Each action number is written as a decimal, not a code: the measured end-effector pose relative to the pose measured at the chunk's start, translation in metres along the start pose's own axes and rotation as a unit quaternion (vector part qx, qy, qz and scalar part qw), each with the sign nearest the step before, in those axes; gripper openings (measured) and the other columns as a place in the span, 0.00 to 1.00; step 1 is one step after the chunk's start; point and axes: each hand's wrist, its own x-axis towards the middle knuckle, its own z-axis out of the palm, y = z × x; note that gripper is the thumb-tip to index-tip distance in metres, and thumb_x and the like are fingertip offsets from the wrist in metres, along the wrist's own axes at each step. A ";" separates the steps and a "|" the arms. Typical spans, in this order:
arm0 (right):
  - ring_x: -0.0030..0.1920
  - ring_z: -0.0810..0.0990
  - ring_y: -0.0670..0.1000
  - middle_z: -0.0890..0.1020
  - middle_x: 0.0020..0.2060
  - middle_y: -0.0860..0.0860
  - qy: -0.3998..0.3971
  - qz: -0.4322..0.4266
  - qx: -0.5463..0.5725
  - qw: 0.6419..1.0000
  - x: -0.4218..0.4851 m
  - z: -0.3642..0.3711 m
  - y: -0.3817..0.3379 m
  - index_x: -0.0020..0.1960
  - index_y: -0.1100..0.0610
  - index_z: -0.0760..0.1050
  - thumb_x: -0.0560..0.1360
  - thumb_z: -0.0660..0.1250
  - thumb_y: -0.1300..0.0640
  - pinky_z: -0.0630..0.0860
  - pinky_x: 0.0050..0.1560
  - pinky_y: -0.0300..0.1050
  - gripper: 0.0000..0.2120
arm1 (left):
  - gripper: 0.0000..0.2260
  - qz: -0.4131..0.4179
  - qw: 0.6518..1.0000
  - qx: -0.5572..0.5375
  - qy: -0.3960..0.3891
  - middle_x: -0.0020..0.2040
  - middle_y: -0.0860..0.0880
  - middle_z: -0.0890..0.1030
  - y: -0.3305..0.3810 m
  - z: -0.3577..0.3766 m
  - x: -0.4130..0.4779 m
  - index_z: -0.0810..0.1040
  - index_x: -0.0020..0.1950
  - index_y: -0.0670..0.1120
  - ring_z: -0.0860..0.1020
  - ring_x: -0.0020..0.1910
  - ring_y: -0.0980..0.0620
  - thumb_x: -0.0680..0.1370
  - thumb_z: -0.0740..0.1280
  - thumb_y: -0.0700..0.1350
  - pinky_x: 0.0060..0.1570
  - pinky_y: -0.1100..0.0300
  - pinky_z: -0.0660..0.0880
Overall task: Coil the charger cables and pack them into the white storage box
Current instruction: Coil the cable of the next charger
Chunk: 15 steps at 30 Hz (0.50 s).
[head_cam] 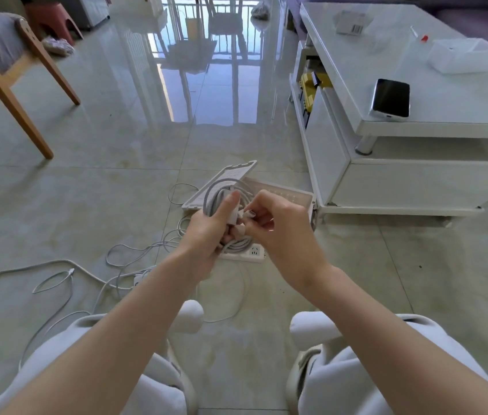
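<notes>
My left hand (207, 232) grips a coiled white charger cable (220, 194) upright, thumb pressed along the loops. My right hand (278, 223) pinches the cable's white plug end (247, 215) beside the coil. Both hands hover above the white storage box (290, 194), which lies open on the floor with its lid (230, 175) tilted back to the left. More loose white cables (135, 253) trail across the tiles to the left, one with a small connector (70, 271). A white power strip (251, 253) lies under my hands.
A white coffee table (416, 121) stands at the right with a phone (391, 98) and a clear plastic tray (464, 55) on it. A wooden chair (6, 73) is at the far left. My knees and white slippers fill the bottom of the view.
</notes>
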 end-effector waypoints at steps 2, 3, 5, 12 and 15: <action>0.36 0.78 0.50 0.78 0.35 0.52 0.020 -0.019 0.032 0.999 -0.005 0.000 -0.004 0.39 0.59 0.73 0.70 0.69 0.66 0.77 0.40 0.48 0.06 | 0.18 -0.066 0.995 -0.048 -0.050 0.34 0.47 0.78 -0.001 -0.008 0.000 0.78 0.46 0.42 0.72 0.31 0.53 0.69 0.70 0.57 0.34 0.62 0.70; 0.36 0.78 0.49 0.78 0.35 0.52 0.032 -0.033 0.046 0.998 -0.007 0.000 -0.004 0.39 0.59 0.73 0.70 0.69 0.67 0.77 0.40 0.44 0.06 | 0.21 -0.090 0.991 -0.071 -0.072 0.37 0.46 0.77 -0.002 -0.011 0.001 0.78 0.48 0.43 0.72 0.33 0.53 0.67 0.70 0.58 0.35 0.63 0.71; 0.36 0.78 0.46 0.79 0.35 0.51 0.050 -0.046 0.076 0.995 -0.012 0.000 -0.004 0.39 0.59 0.74 0.70 0.70 0.68 0.76 0.39 0.35 0.07 | 0.21 -0.116 0.982 -0.108 -0.102 0.37 0.46 0.75 -0.004 -0.015 0.000 0.78 0.49 0.44 0.71 0.33 0.54 0.66 0.70 0.58 0.34 0.66 0.71; 0.45 0.80 0.48 0.80 0.40 0.51 0.095 0.051 0.158 0.982 0.005 0.009 0.008 0.43 0.53 0.74 0.74 0.68 0.55 0.76 0.48 0.40 0.04 | 0.28 0.011 0.995 -0.084 -0.045 0.43 0.41 0.80 -0.009 -0.005 0.002 0.78 0.56 0.37 0.78 0.38 0.49 0.68 0.67 0.58 0.45 0.56 0.76; 0.35 0.77 0.37 0.77 0.38 0.47 0.111 0.075 0.203 0.970 0.022 0.012 0.007 0.46 0.57 0.71 0.78 0.63 0.57 0.72 0.38 0.30 0.04 | 0.28 0.084 0.996 -0.016 -0.027 0.44 0.39 0.83 -0.013 0.003 0.002 0.79 0.54 0.38 0.82 0.43 0.42 0.70 0.65 0.61 0.51 0.50 0.79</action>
